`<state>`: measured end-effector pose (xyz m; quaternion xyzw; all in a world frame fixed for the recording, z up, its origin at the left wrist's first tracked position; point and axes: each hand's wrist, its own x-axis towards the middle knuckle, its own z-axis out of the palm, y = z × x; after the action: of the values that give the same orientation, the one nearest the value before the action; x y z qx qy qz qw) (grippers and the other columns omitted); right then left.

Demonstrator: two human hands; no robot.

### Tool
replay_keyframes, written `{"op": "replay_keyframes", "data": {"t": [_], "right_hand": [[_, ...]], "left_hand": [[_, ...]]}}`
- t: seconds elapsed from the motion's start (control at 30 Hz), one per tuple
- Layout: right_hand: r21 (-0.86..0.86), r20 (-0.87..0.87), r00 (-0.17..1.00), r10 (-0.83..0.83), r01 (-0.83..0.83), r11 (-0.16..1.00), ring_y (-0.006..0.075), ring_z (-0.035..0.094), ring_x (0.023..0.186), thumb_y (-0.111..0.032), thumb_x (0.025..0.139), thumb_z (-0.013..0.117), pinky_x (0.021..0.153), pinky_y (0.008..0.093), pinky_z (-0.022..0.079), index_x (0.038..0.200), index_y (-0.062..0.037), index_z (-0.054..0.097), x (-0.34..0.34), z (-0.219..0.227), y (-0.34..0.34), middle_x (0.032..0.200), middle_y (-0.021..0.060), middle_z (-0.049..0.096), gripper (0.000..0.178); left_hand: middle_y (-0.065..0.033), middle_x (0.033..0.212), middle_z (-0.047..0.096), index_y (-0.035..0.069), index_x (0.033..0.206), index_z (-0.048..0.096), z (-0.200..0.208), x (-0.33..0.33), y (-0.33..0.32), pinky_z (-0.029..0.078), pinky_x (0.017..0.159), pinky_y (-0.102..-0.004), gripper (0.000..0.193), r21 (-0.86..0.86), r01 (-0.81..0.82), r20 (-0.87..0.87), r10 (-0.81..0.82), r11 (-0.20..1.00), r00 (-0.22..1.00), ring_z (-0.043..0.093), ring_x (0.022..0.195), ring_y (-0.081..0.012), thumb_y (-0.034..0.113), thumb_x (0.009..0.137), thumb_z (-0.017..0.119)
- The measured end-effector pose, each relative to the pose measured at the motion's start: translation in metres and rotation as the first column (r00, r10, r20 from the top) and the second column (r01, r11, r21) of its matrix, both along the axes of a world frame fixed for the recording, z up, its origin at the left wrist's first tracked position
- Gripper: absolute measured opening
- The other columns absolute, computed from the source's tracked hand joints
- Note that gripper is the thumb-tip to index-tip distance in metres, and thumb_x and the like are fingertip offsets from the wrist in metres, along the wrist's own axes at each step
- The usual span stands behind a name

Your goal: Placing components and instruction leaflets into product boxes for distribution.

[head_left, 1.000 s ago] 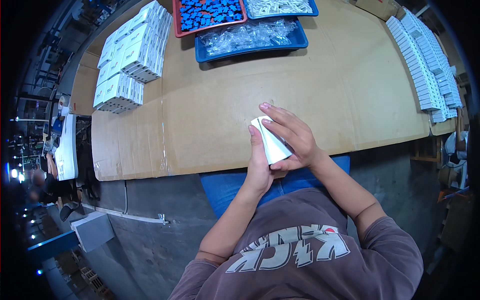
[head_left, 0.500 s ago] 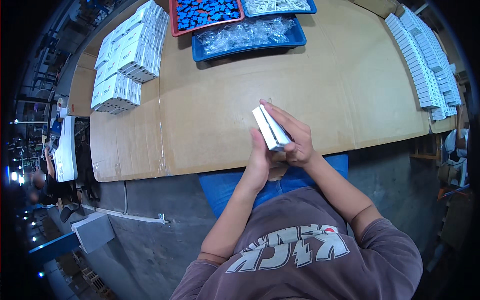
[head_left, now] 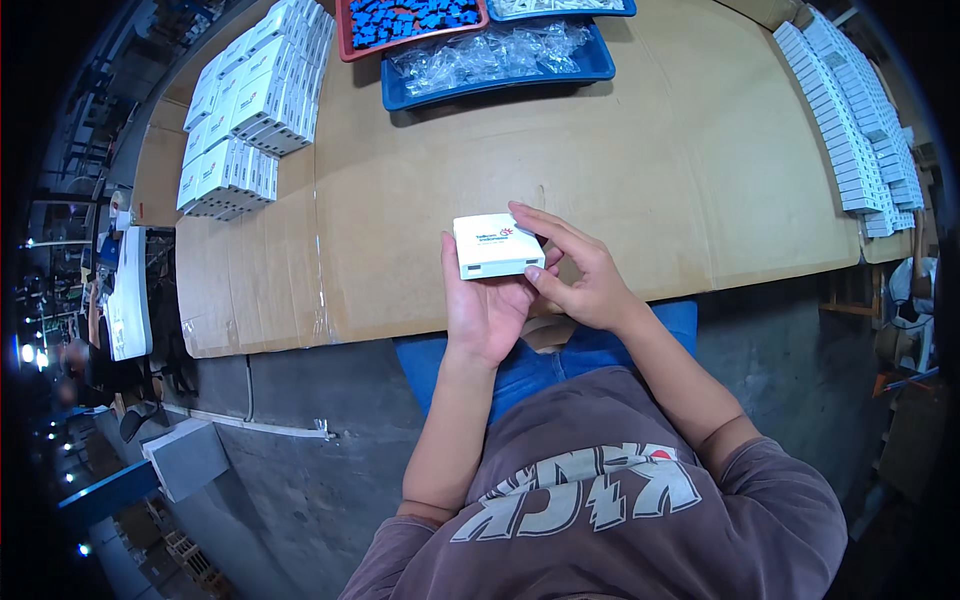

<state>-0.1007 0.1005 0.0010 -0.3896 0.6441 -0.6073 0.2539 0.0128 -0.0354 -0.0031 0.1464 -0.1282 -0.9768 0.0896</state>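
Observation:
A small square white plastic box with a printed logo on its top and two dark slots along its near side is held between my hands, over the table's near edge. My left hand supports it from below, palm up, with the thumb along its left side. The fingers under the box are mostly hidden. My right hand grips its right side, fingertips at the far right corner and thumb at the near right corner.
Cardboard covers the table. Stacked white boxes stand at the left, more stacks at the far right. At the back are a red tray of blue parts, a blue tray of clear bags and another blue tray of white pieces.
The white box has turned from standing on edge between my palms to lying flat, printed face up. My left hand has rolled palm up beneath it and moved slightly left.

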Motion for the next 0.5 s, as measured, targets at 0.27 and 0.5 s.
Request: {"op": "replay_keyframes", "data": {"t": [0.27, 0.5], "right_hand": [[-0.083, -0.334, 0.941, -0.048, 0.022, 0.996, 0.0294, 0.068, 0.122, -0.012, 0.087, 0.08, 0.118, 0.0535, 0.042, 0.129, -0.0058, 0.07, -0.007, -0.013, -0.004, 0.131, 0.0119, 0.071, 0.043], [-0.067, -0.29, 0.957, -0.026, 0.007, 0.998, 0.0298, 0.068, 0.121, -0.01, 0.085, 0.078, 0.12, 0.0557, 0.039, 0.124, -0.0043, 0.07, -0.008, -0.012, -0.005, 0.132, 0.0124, 0.071, 0.041]], "left_hand": [[-0.0184, 0.147, 0.055, 0.006, 0.148, 0.049, -0.003, 0.004, -0.001, 0.047, 0.111, -0.0543, 0.076, 0.309, 0.033, 0.015, -0.039, 0.951, 0.999, 0.054, 0.135, -0.0412, 0.067, 0.108, 0.028], [-0.019, 0.138, 0.059, 0.004, 0.142, 0.05, 0.01, -0.001, 0.004, 0.052, 0.106, -0.0504, 0.076, 0.115, -0.043, 0.209, 0.018, 0.992, 0.978, 0.062, 0.123, -0.0374, 0.069, 0.107, 0.031]]}}
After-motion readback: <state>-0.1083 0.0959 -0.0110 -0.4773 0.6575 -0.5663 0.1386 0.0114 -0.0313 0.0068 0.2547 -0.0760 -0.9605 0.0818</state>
